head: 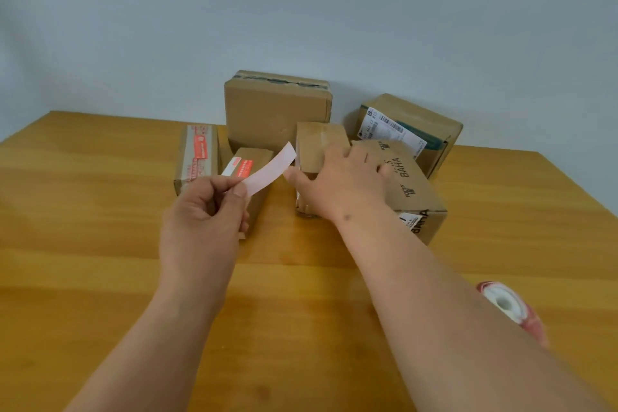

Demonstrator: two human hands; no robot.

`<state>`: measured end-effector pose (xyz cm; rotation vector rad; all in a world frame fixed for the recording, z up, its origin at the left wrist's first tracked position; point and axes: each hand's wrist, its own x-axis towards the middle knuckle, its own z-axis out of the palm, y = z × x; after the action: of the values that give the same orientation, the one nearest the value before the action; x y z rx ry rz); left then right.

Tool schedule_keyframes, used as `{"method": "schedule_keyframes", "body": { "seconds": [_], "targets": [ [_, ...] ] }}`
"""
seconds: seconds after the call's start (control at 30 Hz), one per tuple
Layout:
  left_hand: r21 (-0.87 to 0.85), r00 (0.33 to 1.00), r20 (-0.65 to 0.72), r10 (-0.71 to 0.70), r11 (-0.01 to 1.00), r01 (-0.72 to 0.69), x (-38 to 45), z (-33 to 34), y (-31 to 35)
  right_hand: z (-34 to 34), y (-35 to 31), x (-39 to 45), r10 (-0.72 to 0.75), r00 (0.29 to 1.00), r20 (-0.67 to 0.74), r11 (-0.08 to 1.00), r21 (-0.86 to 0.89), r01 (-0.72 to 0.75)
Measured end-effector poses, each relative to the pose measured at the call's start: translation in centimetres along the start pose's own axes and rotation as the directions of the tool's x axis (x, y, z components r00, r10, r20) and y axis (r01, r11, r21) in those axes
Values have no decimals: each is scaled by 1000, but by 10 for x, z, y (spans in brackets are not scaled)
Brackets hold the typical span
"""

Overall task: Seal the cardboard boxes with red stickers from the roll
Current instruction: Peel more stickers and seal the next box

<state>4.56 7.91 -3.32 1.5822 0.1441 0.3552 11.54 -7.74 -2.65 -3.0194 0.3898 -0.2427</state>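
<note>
I see the wood table (100, 244) filling most of the view, w/ a plain pale wall (301, 10) behind it. Six cardboard boxes sit clustered at the far middle. Tall box (277, 110) is at the back, against the wall. Labelled box (411, 130) sits back right, white shipping label on its face. BAHA box (414, 184) is nearer, right of centre, black print on top. Left box (197, 157) stands at the left edge of the cluster w/ a red sticker on its top. Front box (250, 177) is just right of it, also w/ a red and white sticker on top, partly hidden by my left hand. Mid box (317, 147) sits btwn front box and BAHA box.

Right hand (337, 184) grips the mid box, fingers curled over its top, thumb on its left side. Left hand (204, 221) is raised in front of the front box, thumb and forefinger pinching one end of a strip (271, 172); pale side faces me, free end pointing up-right twd the mid box.

Roll (511, 308), red w/ white core, lies on the table near right, partly behind my right forearm.
</note>
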Motion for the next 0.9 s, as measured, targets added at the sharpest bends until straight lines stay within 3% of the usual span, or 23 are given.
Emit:
{"method": "schedule_keyframes", "body": {
  "seconds": [0.17,0.47,0.63,0.77,0.9],
  "targets": [
    [27,998,57,-8,1000,7,-6,-7,-9,-1,-8,4,10,996,-88,999,54,-6],
    [-8,995,-9,96,995,-96,-34,-24,15,-39,27,-93,-162,975,152,931,352,99],
    [63,975,82,208,975,-213,-62,-35,28,-55,54,-151,-336,917,215,885,406,229],
    [202,907,190,375,889,-410,-86,-46,24,-57,69,-181,-476,843,251,816,483,317],
    [251,803,241,545,764,-594,-102,-52,15,-64,74,-199,-203,979,35,671,733,113]
  ]
}}
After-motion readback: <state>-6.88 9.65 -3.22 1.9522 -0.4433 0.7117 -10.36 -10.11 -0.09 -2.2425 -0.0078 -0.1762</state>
